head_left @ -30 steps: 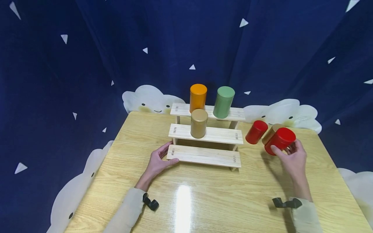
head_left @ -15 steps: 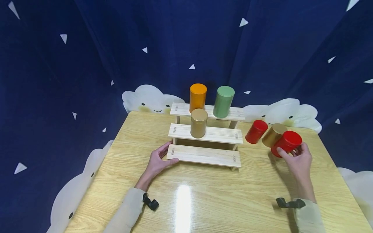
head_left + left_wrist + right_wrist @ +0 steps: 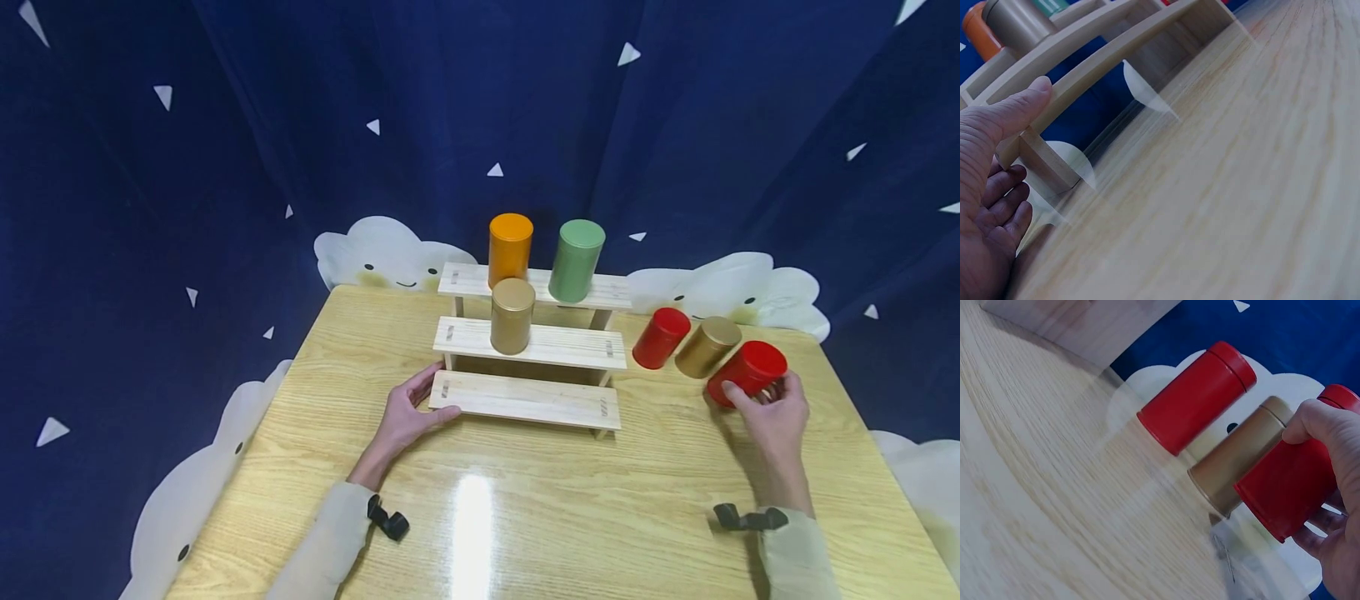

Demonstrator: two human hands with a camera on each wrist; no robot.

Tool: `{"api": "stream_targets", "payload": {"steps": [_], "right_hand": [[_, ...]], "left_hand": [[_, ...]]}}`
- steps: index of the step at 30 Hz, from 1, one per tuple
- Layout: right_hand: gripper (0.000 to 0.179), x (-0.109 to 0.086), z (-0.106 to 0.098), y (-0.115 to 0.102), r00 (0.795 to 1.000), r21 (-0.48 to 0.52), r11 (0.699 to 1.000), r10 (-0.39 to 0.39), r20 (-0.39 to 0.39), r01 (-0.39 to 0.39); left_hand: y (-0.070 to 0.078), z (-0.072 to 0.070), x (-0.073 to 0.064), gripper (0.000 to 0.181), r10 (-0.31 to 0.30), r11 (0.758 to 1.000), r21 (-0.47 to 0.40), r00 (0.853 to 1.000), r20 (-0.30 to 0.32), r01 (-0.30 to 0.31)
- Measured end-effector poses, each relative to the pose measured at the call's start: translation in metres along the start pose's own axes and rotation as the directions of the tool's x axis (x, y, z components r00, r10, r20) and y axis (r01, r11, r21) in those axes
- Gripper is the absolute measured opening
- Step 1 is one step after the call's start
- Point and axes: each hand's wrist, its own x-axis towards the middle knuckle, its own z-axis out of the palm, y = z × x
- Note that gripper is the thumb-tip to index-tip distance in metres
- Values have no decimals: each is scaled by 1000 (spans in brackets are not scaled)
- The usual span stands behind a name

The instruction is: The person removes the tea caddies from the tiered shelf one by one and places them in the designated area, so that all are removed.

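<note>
Step in hand, judging from the pose: handling the held red can [image 3: 750, 368] at the right of the head frame, either setting it down or picking it up (one still can't settle which). Its base is low over the bench [image 3: 570, 517]; can't tell if it touches. Next move calls for a steady wrist and care not to knock the loose gold can [image 3: 705, 348] just up-left of it; contact between those two is unclear.

Right hand [image 3: 778, 417]: grip closed round the held red can, spread to its width, thumb on the near side, fingers mostly hidden behind. Can leans in the frame.

Left hand [image 3: 405, 414], left of centre: grip wrapped on the left end of the wooden rack [image 3: 525, 396], lowest tier, thumb along the front edge, fingers past the end. Probably steadying it.

Second red can [image 3: 660, 340] sits left of the loose gold can. On the rack: orange can [image 3: 510, 254] and green can [image 3: 575, 267] up top, shelved gold can [image 3: 512, 321] mid-tier.
</note>
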Motion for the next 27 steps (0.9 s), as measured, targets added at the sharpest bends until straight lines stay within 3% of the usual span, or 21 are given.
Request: {"api": "stream_targets", "payload": {"steps": [3, 9, 16, 23, 27], "right_hand": [[64, 5, -1, 3, 999, 44, 998, 38, -10, -37], [69, 17, -3, 6, 992, 14, 992, 124, -10, -124], [71, 30, -5, 14, 988, 57, 987, 154, -20, -152], [75, 40, -5, 18, 979, 13, 979, 205, -11, -205], [74, 47, -5, 21, 977, 45, 976, 214, -8, -214]], "left_hand": [[0, 0, 0, 83, -6, 1000, 6, 1000, -5, 6], [-2, -1, 0, 83, 4, 1000, 18, 1000, -5, -4], [-3, -1, 2, 82, 10, 1000, 16, 1000, -4, -10], [-3, -1, 2, 81, 12, 1000, 16, 1000, -5, -12], [-4, -1, 2, 82, 4, 1000, 28, 1000, -6, -4]]}}
